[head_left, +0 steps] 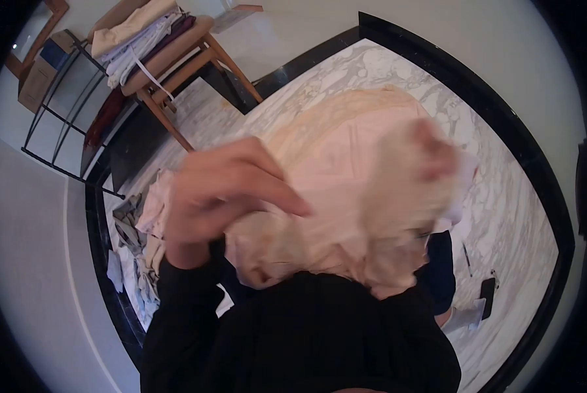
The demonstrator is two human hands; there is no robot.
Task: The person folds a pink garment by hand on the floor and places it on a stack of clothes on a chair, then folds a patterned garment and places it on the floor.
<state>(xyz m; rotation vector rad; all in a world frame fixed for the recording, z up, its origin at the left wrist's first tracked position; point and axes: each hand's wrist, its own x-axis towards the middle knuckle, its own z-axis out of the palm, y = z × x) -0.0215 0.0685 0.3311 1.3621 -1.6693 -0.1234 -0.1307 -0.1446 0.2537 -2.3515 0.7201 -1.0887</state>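
Cream cloth (408, 190) hangs in blurred folds from my right hand (435, 154), whose fingers are bunched at its upper part. My left hand (231, 190) is loosely curved on the other side, smeared by motion, with nothing visible in it. Between and beyond the hands, a pale pink garment (332, 157) lies spread over a peach-coloured cloth (293, 131) on the floor. More crumpled cream fabric (267, 245) sits below my left hand, close to my black-sleeved body.
Folded clothes (133, 39) are stacked on a wooden chair (175, 59) at the upper left, beside a black metal rack (61, 108). Crumpled clothes (150, 216) lie at the left. A phone (488, 298) rests on the marble floor (516, 216) at the right.
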